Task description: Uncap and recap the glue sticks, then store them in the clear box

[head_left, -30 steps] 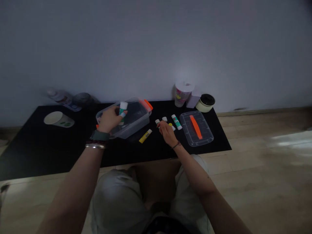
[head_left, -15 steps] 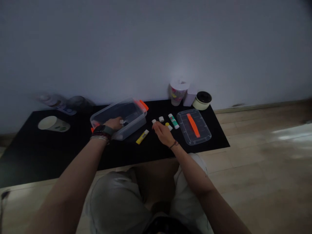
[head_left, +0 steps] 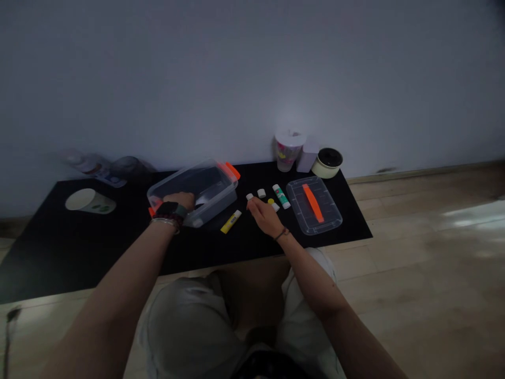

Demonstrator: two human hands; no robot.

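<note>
My left hand (head_left: 180, 200) reaches down into a clear plastic box (head_left: 215, 213) with orange clips. Its fingers curl downward, and what they hold, if anything, is hidden; a pale shape shows beside them. My right hand (head_left: 265, 217) is closed just above the table, pinching a small white cap (head_left: 249, 196) whose lower part my fingers cover. Between box and right hand lies a yellow glue stick (head_left: 231, 222) with a white end. Beyond the right hand are a white cap (head_left: 261, 193), a yellow round piece (head_left: 270, 201) and a green-and-white glue stick (head_left: 281, 196).
A clear lid (head_left: 329, 213) with an orange handle lies on the black table (head_left: 189, 260) at right. Behind it stand a lidded cup (head_left: 286, 152), a pale box (head_left: 306, 158) and a cream round container (head_left: 326, 164). A paper cup (head_left: 90, 202) and a bottle (head_left: 92, 167) lie at left.
My left hand has turned and shifted slightly inside the box, and the white piece at its fingertips no longer shows clearly. My right hand keeps its place.
</note>
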